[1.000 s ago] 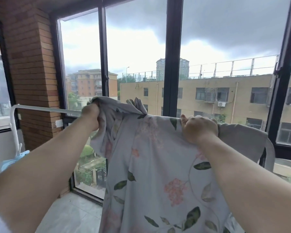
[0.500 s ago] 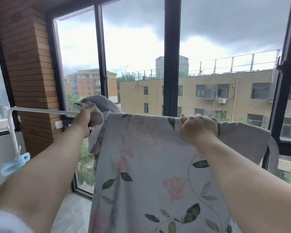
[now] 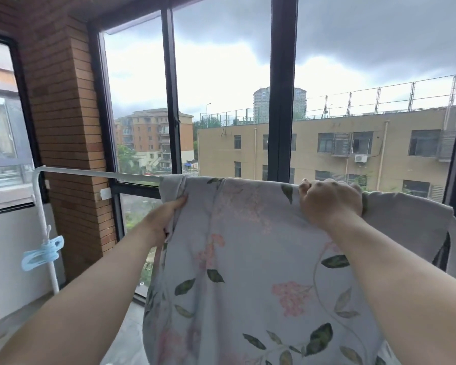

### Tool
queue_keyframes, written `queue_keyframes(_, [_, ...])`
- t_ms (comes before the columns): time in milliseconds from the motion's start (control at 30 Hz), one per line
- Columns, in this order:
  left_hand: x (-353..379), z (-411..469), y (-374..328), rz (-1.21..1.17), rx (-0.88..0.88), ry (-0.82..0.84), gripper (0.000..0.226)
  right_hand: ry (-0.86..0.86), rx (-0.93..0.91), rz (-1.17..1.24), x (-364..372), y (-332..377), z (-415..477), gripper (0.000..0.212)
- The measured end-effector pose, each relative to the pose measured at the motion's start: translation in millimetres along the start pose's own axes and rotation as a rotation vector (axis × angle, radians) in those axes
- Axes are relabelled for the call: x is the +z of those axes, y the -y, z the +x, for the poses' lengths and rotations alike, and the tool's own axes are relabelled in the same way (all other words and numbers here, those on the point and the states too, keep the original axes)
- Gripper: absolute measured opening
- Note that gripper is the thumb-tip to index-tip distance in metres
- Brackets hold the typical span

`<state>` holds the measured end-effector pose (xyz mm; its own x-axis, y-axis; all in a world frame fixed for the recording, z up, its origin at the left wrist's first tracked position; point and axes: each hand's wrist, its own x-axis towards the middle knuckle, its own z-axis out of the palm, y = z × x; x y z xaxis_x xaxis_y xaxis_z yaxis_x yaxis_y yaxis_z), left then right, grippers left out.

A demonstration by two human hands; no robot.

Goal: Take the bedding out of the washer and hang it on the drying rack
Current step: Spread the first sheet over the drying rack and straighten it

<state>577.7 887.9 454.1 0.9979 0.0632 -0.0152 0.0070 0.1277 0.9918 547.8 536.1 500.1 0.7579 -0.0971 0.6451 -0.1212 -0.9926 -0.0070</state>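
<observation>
Sheet (image 3: 248,246): hangs over my rack (image 3: 98,173).
Left hand (image 3: 169,214): I pinch its side.
Right hand (image 3: 329,200): I grip its top.

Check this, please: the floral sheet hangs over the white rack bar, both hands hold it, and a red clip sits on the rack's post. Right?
Not the colour: in the head view the clip is light blue, not red. The floral sheet does hang over the white rack bar, and the left hand and right hand hold it.
</observation>
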Motion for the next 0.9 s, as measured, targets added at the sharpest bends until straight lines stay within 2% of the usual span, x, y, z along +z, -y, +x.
queue_keyframes(133, [4,0,-7,-0.229,-0.031,0.028,0.044,-0.001,0.002,-0.004,1,3,0,0.064])
queue_keyframes(300, [5,-1,-15,-0.183,-0.090,0.070,0.046,-0.007,0.016,-0.004,1,3,0,0.063])
queue_keyframes(433, [6,-10,-37,-0.093,-0.077,0.083,0.033,-0.003,0.026,0.001,-1,2,-1,0.063])
queue_keyframes(500, [4,-5,-55,-0.116,0.027,-0.019,0.028,-0.001,0.032,0.002,-2,2,-3,0.064])
queue_keyframes(567, [-5,1,-76,-0.199,0.093,-0.221,0.034,-0.008,0.041,0.011,-4,6,-4,0.064])
queue_keyframes(667, [-21,23,-84,-0.361,0.147,-0.481,0.016,-0.010,0.046,0.001,-5,9,-5,0.064])
queue_keyframes(733, [-28,39,-68,-0.367,0.142,-0.525,0.022,0.005,0.045,-0.003,-5,6,-5,0.063])
queue_keyframes(900, [-44,65,-10,-0.162,-0.066,-0.274,0.046,-0.019,0.068,-0.005,-4,-5,-6,0.060])
